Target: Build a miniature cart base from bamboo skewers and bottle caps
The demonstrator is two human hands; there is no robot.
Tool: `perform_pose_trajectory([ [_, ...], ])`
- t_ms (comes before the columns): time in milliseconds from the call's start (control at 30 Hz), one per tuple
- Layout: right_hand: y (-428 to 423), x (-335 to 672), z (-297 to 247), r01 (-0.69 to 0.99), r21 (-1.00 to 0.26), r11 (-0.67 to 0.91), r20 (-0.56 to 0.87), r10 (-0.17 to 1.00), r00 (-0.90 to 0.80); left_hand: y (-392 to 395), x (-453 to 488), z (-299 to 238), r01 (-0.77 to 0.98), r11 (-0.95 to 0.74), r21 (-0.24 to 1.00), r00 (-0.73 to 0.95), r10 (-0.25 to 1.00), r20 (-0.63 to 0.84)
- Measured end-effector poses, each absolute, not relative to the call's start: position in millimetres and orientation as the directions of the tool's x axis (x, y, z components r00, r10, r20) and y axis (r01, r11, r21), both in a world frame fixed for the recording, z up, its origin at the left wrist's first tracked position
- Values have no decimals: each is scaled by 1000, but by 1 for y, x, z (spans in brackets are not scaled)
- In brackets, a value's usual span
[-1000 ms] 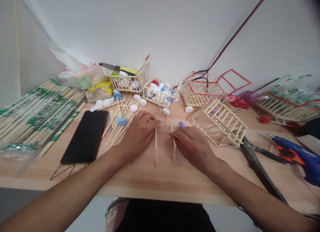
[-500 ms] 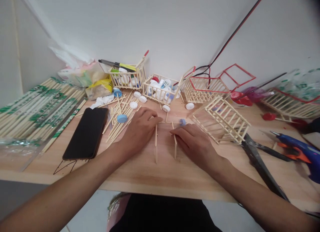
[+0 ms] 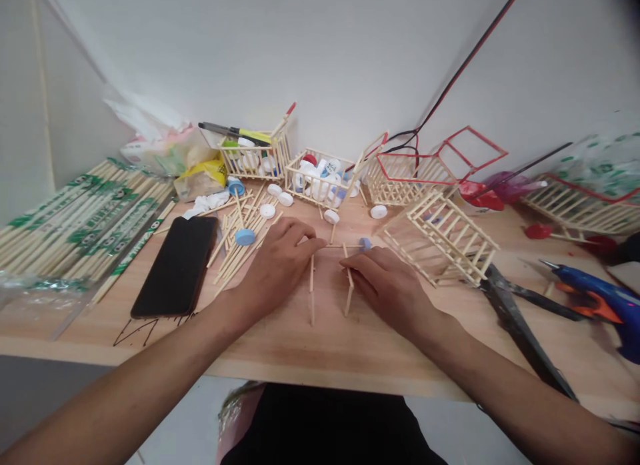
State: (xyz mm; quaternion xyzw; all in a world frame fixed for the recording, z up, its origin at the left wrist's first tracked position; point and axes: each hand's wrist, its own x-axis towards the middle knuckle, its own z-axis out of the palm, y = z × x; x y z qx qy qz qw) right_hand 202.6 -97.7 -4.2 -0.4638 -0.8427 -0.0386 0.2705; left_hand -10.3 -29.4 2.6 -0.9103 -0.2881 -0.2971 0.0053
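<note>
My left hand [image 3: 285, 255] is closed, thumb and fingers pinching a thin bent wooden stick piece [image 3: 312, 281]. A similar bent stick piece [image 3: 349, 278] is pinched in my right hand [image 3: 393, 281], a short way to the right. Both pieces point toward me and angle downward at their near ends. Across their far ends runs a thin stick [image 3: 334, 245], with a blue bottle cap [image 3: 365, 243] at its right end, just beyond my right fingers. My left fingers hide its left end. Whether the pieces are joined to it, I cannot tell.
Stick carts [image 3: 320, 185] line the wall, and a stick basket [image 3: 450, 235] leans at right. A black phone [image 3: 175, 268], loose sticks [image 3: 245, 261] and packaged chopsticks [image 3: 90, 225] lie left. Scissors [image 3: 525, 331] and a blue glue gun [image 3: 595, 295] lie right.
The near end of the right stick piece has swung slightly left. Both hands keep their grip in nearly the same place, and the view has shifted a little.
</note>
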Motion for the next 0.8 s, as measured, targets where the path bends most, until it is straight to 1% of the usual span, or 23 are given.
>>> perform_pose_trajectory([
  [133, -97, 202, -3, 791, -205, 577, 493, 759, -426, -30, -9, 2, 527, -840, 133, 668, 506, 546],
  [367, -98, 201, -1, 798, -213, 564, 484, 770, -415, -31, -7, 2, 492, -869, 52, 750, 453, 482],
  [600, -100, 202, 1, 798, -212, 564, 487, 769, -414, -32, -5, 3, 498, -867, -30, 780, 433, 452],
  [800, -100, 201, 2, 798, -218, 562, 480, 773, -413, -31, -3, 2, 501, -864, -57, 788, 428, 443],
])
